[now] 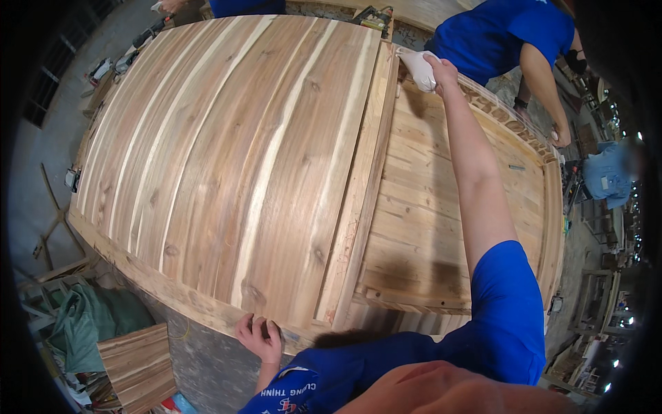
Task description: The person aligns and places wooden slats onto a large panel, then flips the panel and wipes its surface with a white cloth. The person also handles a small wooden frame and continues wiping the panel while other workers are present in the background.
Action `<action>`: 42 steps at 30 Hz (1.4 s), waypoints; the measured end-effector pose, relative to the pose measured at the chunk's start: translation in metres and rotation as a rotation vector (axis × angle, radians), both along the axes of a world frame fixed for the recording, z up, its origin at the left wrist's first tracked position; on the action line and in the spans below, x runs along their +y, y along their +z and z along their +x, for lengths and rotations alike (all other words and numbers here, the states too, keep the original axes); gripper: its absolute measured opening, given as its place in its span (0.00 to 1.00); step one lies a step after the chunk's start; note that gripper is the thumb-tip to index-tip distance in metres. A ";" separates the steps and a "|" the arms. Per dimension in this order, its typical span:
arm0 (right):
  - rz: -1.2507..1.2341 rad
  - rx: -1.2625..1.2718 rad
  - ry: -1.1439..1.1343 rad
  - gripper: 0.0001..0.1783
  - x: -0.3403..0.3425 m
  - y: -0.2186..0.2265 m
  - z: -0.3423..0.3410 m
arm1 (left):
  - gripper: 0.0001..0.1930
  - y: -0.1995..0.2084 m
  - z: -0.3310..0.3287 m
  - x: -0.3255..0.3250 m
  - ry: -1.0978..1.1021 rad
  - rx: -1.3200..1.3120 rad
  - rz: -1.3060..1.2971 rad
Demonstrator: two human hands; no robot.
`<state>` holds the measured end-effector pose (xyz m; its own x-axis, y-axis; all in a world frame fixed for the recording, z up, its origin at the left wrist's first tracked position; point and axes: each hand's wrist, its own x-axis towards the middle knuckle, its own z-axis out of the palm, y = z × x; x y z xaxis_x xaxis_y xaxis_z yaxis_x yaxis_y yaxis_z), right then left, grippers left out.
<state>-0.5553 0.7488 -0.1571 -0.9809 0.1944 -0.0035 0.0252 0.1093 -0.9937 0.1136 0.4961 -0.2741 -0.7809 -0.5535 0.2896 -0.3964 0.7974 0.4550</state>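
Note:
A large striped wooden panel (227,152) lies flat in front of me, on a pale wooden frame (169,293) that shows along its near edge. My left hand (262,339) rests at that near edge with its fingers bent over the wood. My right arm is stretched far across a recessed wooden tray-like section (414,228) on the right. At its far left corner, my right hand (443,72) grips a soft white bag (418,69) that tapers toward the panel's edge. The bag's tip is by the frame's rail (358,200); whether it touches cannot be made out.
A co-worker in blue (503,34) leans at the far right side, a hand by the frame's far corner. Another person's blue clothing (247,7) shows at the top. A green sack (96,321) and a striped board (140,369) stand at lower left. A power tool (373,19) lies beyond the panel.

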 end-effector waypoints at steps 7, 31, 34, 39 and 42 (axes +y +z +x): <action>-0.017 -0.018 0.115 0.21 0.003 -0.001 0.021 | 0.09 0.003 -0.001 0.002 -0.003 -0.003 -0.016; 0.197 -0.069 0.334 0.14 0.022 0.021 0.201 | 0.06 0.007 0.005 0.000 -0.027 0.122 0.028; 0.204 -0.071 0.362 0.13 0.024 0.027 0.230 | 0.06 0.005 0.006 0.000 -0.023 0.151 0.021; 0.267 -0.070 0.420 0.14 0.024 0.037 0.279 | 0.06 0.001 0.008 -0.001 -0.032 0.218 -0.008; 0.244 -0.070 0.463 0.14 0.027 0.037 0.308 | 0.06 0.000 0.008 -0.001 -0.039 0.253 -0.006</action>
